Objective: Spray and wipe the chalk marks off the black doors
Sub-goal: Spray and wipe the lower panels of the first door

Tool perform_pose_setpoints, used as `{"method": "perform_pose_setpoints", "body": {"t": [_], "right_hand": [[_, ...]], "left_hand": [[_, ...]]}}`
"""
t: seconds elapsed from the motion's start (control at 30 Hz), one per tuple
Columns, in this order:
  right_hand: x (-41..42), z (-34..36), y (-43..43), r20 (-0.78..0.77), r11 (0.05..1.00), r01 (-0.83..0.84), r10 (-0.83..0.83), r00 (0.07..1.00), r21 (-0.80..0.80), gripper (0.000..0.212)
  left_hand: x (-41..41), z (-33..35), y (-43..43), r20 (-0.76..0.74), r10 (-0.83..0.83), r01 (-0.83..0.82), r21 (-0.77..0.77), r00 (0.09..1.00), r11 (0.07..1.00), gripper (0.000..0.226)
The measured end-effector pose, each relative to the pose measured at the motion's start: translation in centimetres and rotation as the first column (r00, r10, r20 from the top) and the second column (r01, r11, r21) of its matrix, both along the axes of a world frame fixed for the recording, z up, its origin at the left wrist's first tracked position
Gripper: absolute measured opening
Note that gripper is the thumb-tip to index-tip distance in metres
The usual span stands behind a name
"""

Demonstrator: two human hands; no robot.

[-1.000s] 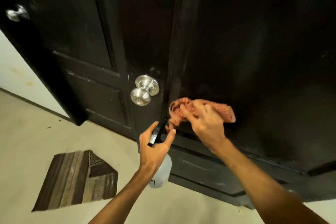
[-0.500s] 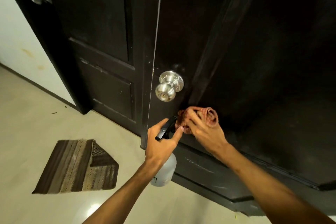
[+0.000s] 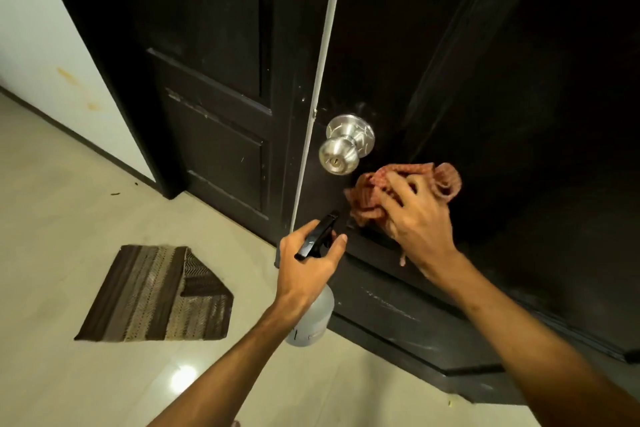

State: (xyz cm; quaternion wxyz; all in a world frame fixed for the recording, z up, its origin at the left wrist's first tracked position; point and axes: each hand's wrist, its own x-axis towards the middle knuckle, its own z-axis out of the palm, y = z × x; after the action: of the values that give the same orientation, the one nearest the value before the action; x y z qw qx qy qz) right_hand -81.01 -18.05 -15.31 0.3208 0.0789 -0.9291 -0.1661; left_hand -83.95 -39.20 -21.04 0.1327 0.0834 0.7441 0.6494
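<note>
Landmark: the door knob (image 3: 341,146) on the nearer black door (image 3: 519,97).
Right hand (image 3: 414,222): just below and to the right of the knob, its fingers were spread and bent into a bunched reddish cloth (image 3: 440,177), holding it against the door face.
Left hand (image 3: 304,267): below the knob, it gripped the neck of the spray bottle (image 3: 315,315), thumb on one side and fingers on the other; the black nozzle pointed up towards the door. Whether a finger lay on the trigger could not be told.
Done, as judged: the dark panel to the right of the knob showed no clear chalk, so that stretch looked wiped or nearly so.
In hand: wiping the patch under the cloth beside the knob.
Left: pale chalk marks (image 3: 391,303) streaked the rail well below the knob, with more lower down; a faint smear sat just above the knob; the farther door (image 3: 214,45), left of the knob, carried light scratchy marks along its panel edges.
Overall: the task looked partway through, with the lower rails and the farther door probably still to spray and wipe.
</note>
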Motion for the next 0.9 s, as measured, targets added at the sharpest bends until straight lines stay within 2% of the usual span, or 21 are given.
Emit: {"method": "perform_pose_setpoints", "body": {"t": [0.03, 0.07, 0.1, 0.17, 0.2, 0.23, 0.27, 0.33, 0.37, 0.43, 0.5, 0.57, 0.63, 0.7, 0.73, 0.77, 0.83, 0.9], "right_hand": [[-0.2, 0.5, 0.3, -0.062, 1.000, -0.021, 0.021, 0.998, 0.001, 0.017], [-0.4, -0.1, 0.4, -0.050, 0.999, -0.038, 0.039, 0.998, 0.023, 0.014], [-0.3, -1.4, 0.2, 0.014, 0.997, -0.047, 0.046, 0.999, 0.063, 0.017], [0.1, -4.9, -0.8, 0.240, 0.997, -0.049, 0.032, 0.970, 0.065, 0.044], [0.1, -5.7, -1.3, 0.305, 1.000, -0.011, 0.004, 0.952, 0.021, 0.057], [-0.4, -5.7, -1.7, 0.297, 0.999, 0.015, -0.005, 0.955, -0.032, 0.059], [-1.2, -5.1, -2.2, 0.208, 0.998, 0.001, 0.013, 0.978, -0.071, 0.049], [-3.0, -4.0, -2.8, -0.036, 0.990, -0.047, 0.043, 0.998, -0.137, 0.023], [-3.8, -3.9, -3.2, -0.137, 0.986, -0.041, 0.019, 0.990, -0.159, 0.020], [-5.2, -6.5, -3.7, -0.148, 0.989, 0.006, -0.028, 0.989, -0.146, 0.028], [-5.1, -10.1, -4.5, 0.037, 0.992, 0.064, -0.060, 0.998, -0.114, 0.041], [-5.0, -10.6, -4.9, 0.129, 0.990, 0.070, -0.053, 0.990, -0.126, 0.038], [-6.1, -8.1, -5.1, -0.019, 0.988, 0.047, -0.051, 0.999, -0.147, 0.021], [-7.7, -6.1, -5.2, -0.243, 0.985, 0.070, -0.108, 0.964, -0.160, 0.029], [-8.2, -6.3, -5.5, -0.285, 0.987, 0.086, -0.123, 0.951, -0.138, 0.034], [-8.3, -7.5, -5.8, -0.239, 0.992, 0.080, -0.101, 0.966, -0.094, 0.038], [-7.2, -11.3, -6.4, 0.021, 0.996, 0.060, -0.059, 0.998, -0.064, 0.041], [-5.2, -13.2, -5.8, 0.204, 0.991, 0.101, -0.082, 0.975, -0.085, 0.037]], "left_hand": [[0.0, -0.2, -0.1, 0.018, 0.026, -0.026, 0.003, 0.999, 1.000, 0.046], [-0.1, -1.0, -0.1, 0.038, 0.051, -0.051, -0.001, 0.998, 0.999, 0.064], [-0.2, -1.5, -0.1, 0.063, 0.058, -0.057, -0.008, 0.996, 0.998, 0.072], [-0.6, -2.2, -0.3, 0.026, 0.058, -0.058, 0.013, 0.998, 0.998, 0.064], [-0.8, -2.0, -0.6, 0.003, 0.069, -0.069, 0.020, 0.998, 0.997, 0.062], [-1.2, -2.2, -0.9, 0.009, 0.081, -0.081, 0.012, 0.997, 0.997, 0.063], [-1.7, -2.2, -1.3, 0.008, 0.087, -0.087, 0.023, 0.996, 0.996, 0.058], [-2.4, -2.2, -1.8, -0.035, 0.101, -0.100, 0.040, 0.994, 0.994, 0.021], [-2.6, -1.8, -2.0, -0.078, 0.098, -0.095, 0.043, 0.992, 0.995, 0.012], [-3.2, -1.5, -2.3, -0.120, 0.082, -0.076, 0.054, 0.989, 0.996, 0.016], [-3.8, -1.4, -2.5, -0.139, 0.046, -0.036, 0.075, 0.989, 0.997, 0.018], [-4.3, -2.0, -2.7, -0.139, 0.028, -0.015, 0.094, 0.990, 0.995, 0.018], [-4.7, -2.3, -3.1, -0.131, 0.034, -0.022, 0.095, 0.991, 0.995, 0.016], [-5.0, -2.5, -3.1, -0.136, 0.037, -0.023, 0.100, 0.990, 0.995, 0.016], [-5.1, -2.5, -3.1, -0.134, 0.029, -0.016, 0.098, 0.991, 0.995, 0.016], [-5.3, -2.6, -3.1, -0.128, 0.019, -0.007, 0.099, 0.992, 0.995, 0.014], [-5.4, -2.2, -3.0, -0.134, -0.012, 0.027, 0.111, 0.991, 0.994, 0.013], [-5.5, -1.9, -3.0, -0.154, -0.031, 0.048, 0.111, 0.988, 0.993, 0.014]]}}
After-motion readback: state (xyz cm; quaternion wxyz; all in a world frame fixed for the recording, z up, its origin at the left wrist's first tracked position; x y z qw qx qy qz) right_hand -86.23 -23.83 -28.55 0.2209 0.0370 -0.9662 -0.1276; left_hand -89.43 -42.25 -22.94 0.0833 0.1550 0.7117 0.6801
